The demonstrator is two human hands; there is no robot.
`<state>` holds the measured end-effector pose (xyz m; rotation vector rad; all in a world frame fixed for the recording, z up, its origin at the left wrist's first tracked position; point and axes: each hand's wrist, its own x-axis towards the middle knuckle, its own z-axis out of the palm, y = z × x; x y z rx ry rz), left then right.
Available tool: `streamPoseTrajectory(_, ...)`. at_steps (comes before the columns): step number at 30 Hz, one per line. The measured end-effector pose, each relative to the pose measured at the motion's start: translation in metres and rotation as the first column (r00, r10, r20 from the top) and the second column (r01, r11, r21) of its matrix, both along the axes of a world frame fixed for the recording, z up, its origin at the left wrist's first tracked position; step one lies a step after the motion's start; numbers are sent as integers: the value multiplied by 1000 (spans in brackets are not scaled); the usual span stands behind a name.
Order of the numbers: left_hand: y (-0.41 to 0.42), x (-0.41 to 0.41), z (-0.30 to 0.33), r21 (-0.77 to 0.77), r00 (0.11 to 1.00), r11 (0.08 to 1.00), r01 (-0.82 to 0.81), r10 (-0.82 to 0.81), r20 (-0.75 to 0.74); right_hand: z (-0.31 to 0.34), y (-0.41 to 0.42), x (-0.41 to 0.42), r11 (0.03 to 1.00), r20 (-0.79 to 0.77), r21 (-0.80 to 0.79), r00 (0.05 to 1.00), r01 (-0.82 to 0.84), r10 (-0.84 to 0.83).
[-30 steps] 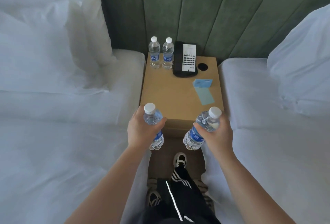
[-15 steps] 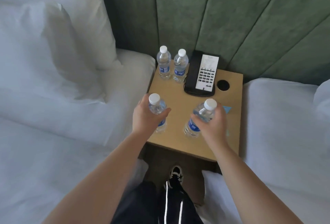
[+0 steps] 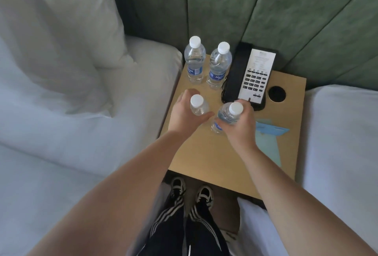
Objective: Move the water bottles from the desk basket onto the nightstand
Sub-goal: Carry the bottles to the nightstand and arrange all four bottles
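We look down from head height at a tan nightstand (image 3: 214, 153) set between 2 white beds, with a green padded headboard (image 3: 286, 20) behind it. Our left hand (image 3: 184, 112) grips a water bottle (image 3: 198, 106) over the left middle of the tabletop, fingers curled round its body below the white cap. Our right hand (image 3: 239, 125) grips a second bottle (image 3: 227, 115), tilted, just beside the first; whether either base touches the wood we cannot tell. At the back left corner 2 more bottles (image 3: 194, 61) stand upright side by side. A black telephone (image 3: 247, 76) lies to their right, near a round black hole (image 3: 276, 94). A blue card (image 3: 268, 135) lies on the right side.
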<state>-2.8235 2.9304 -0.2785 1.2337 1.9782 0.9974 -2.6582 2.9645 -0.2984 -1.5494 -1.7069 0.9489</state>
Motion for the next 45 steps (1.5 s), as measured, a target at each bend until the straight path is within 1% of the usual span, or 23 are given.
streamPoseTrajectory(2,4,-3,-8,-24,999,999,44,-44,-3,-2,3,-4,1000,-4,-2,1000,-9,9)
streamPoseTrajectory(7,6,-12,-17,-47,999,998,39,-37,37,-6,0,-11,999,23,7,999,-45,45)
streamPoseTrajectory(11,6,-17,-11,-88,984,982,168,-161,74,-1,-1,-12,998,54,-17,997,-54,55)
streamPoseTrajectory(13,2,-24,-6,-87,974,972,217,-209,88,5,-1,-7,989,35,-102,993,-105,109)
streamPoseTrajectory(15,-1,-37,2,-59,971,974,219,-212,108,15,1,7,963,-38,-232,991,-136,131)
streamPoseTrajectory(16,0,-46,5,-40,974,977,208,-202,106,21,5,16,954,-74,-275,992,-120,104)
streamPoseTrajectory(18,10,-65,13,-25,984,987,161,-159,85,33,22,29,954,-147,-298,989,-21,-24)
streamPoseTrajectory(19,21,-73,16,-34,988,991,128,-125,87,38,35,32,956,-164,-293,983,28,-79)
streamPoseTrajectory(21,51,-82,21,-72,992,996,59,-51,119,44,69,25,956,-143,-287,985,54,-99)
streamPoseTrajectory(23,89,-86,21,-107,985,993,51,-33,167,47,105,6,955,-110,-297,993,-2,-32)
streamPoseTrajectory(26,134,-86,11,-97,943,986,136,-98,316,38,151,-25,936,-74,-315,988,-154,138)
streamPoseTrajectory(27,144,-85,6,-88,931,982,167,-128,341,32,161,-33,923,-71,-323,978,-209,197)
streamPoseTrajectory(28,150,-85,-1,-84,929,978,190,-152,337,25,169,-39,906,-84,-339,967,-255,240)
streamPoseTrajectory(30,156,-86,-11,-72,945,977,201,-174,276,13,178,-46,871,-136,-379,950,-313,282)
streamPoseTrajectory(32,157,-89,-19,-44,959,978,204,-191,211,3,180,-45,867,-146,-374,944,-328,294)
streamPoseTrajectory(33,158,-91,-23,-33,958,976,214,-203,203,0,181,-44,874,-141,-359,945,-326,294)
streamPoseTrajectory(36,162,-98,-28,-2,952,974,225,-219,212,1,185,-47,907,-113,-318,961,-276,253)
streamPoseTrajectory(39,176,-104,-27,25,960,977,211,-212,184,3,194,-58,935,-68,-271,973,-231,220)
streamPoseTrajectory(42,196,-106,-28,57,969,975,213,-219,114,0,207,-70,964,-72,-201,984,-172,160)
streamPoseTrajectory(45,215,-106,-30,87,969,975,205,-215,122,-4,220,-77,980,-98,-163,990,-114,99)
